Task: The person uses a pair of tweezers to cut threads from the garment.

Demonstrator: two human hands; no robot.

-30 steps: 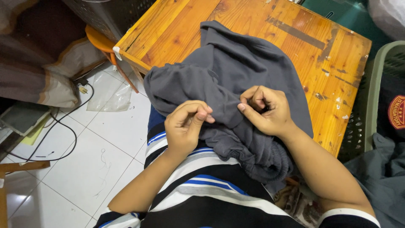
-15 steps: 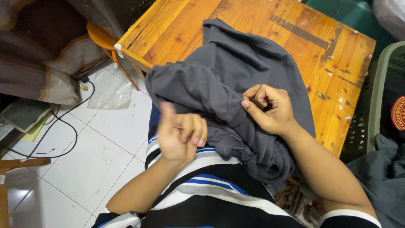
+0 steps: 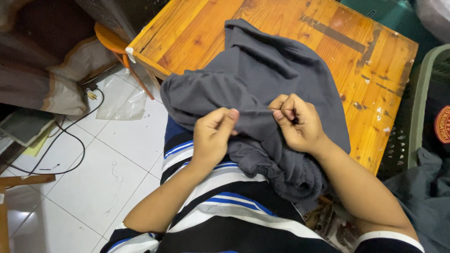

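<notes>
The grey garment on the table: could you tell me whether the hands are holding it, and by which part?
Yes: both hands, left and right, pinch a fold of the grey garment near its front edge.

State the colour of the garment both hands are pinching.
Dark grey soft fabric garment, plain; head view shows it.

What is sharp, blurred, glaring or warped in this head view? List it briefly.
Head view: both hands, left and right, are sharp, pinching the dark grey fabric garment; no motion blur shows. Soft, even light with only faint shadows. Mild sheen on the varnished orange wooden table; a bright reflection on the white tiled floor at lower left. Wide-angle distortion stretches the edges.
</notes>
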